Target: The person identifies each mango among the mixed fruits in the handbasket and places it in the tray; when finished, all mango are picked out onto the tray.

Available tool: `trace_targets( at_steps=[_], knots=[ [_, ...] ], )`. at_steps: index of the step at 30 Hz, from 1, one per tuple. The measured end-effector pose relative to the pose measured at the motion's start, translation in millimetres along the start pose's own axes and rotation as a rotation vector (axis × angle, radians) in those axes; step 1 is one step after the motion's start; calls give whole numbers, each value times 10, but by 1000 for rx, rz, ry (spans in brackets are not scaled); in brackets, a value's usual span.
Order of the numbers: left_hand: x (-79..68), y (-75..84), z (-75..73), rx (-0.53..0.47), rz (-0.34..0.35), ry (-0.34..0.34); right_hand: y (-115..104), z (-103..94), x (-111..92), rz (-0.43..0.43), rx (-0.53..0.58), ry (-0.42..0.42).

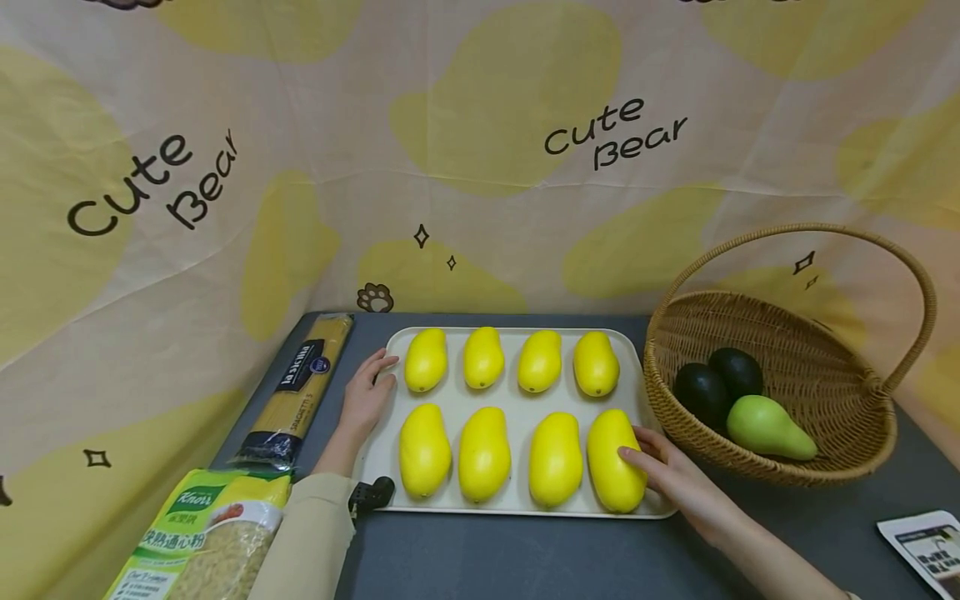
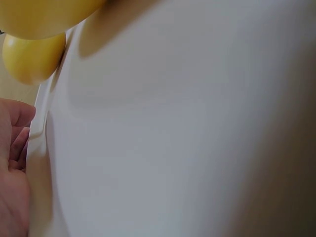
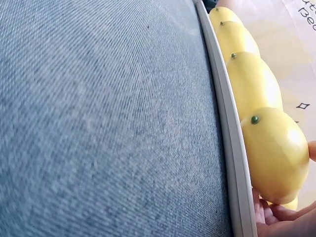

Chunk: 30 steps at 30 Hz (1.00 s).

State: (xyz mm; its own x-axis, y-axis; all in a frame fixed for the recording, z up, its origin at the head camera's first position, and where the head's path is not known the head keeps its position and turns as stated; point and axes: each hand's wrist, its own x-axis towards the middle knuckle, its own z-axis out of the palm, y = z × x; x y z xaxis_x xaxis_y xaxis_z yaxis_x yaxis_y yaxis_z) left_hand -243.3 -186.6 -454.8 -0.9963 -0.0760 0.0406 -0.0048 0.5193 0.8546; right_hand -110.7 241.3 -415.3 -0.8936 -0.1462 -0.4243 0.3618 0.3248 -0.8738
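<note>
A white tray (image 1: pixel 521 400) carries several yellow mangoes in two rows, a back row and a front row. My right hand (image 1: pixel 678 479) holds the front row's rightmost mango (image 1: pixel 611 458), with the thumb on its top and the other fingers along its right side. In the right wrist view that mango (image 3: pixel 276 153) sits just inside the tray's rim. At the tray's left edge rests my left hand (image 1: pixel 367 396), its fingers loosely bent beside the rim and holding nothing. Nearest to it is the back row's leftmost mango (image 1: pixel 426 360).
On the right stands a wicker basket (image 1: pixel 832 367) with two dark avocados (image 1: pixel 702 393) and a green pear (image 1: pixel 771 427). Left lie a spaghetti pack (image 1: pixel 300 387) and a Knorr macaroni bag (image 1: pixel 198 533). A white printed packet (image 1: pixel 926 550) lies front right. A patterned cloth hangs behind.
</note>
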Motion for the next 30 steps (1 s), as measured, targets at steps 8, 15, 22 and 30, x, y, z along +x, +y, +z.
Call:
trace_targets(
  at_steps=[8, 15, 22, 30],
  knots=[
    [4, -9, -3, -5, 10, 2, 4, -48, -26, 28, -98, -27],
    [11, -18, 5, -7, 17, 5, -18, -71, -43, 38, -110, -39],
    [9, -14, 10, -11, 9, 2, -32, -87, -70, 43, -116, -47],
    [4, -12, 3, -12, 8, 6, -17, -106, -71, 24, -130, -69]
  ],
)
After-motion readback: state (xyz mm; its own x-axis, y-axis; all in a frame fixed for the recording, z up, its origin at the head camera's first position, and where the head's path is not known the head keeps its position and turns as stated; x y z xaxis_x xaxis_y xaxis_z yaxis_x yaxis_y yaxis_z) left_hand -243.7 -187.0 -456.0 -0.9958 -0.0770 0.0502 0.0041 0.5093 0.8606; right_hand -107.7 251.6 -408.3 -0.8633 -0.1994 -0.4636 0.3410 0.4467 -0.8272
